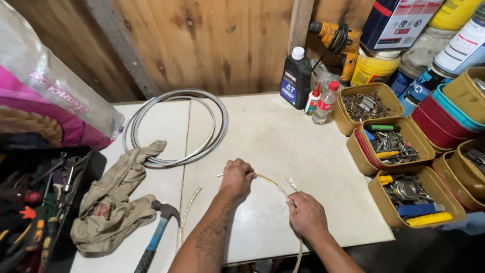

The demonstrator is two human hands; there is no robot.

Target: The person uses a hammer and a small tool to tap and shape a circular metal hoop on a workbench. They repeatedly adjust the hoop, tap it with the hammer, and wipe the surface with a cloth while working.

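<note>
My left hand (236, 178) grips one end of a thin, clear yellowish tube (273, 183) over the white worktable (283, 136). A short white tip sticks out past the left fist. The tube arcs to my right hand (306, 215), which pinches it farther along; the rest hangs down past the table's front edge. Another length of similar yellowish tube (190, 208) lies on the table left of my left forearm.
A grey coil of cable (178, 126), a beige rag (115, 197) and a blue-handled hammer (157, 233) lie to the left. A black tool tray (40, 202) is at far left. Tan tubs of hardware (389, 146), bottles (297, 76) and a yellow drill (338, 43) line the right and back.
</note>
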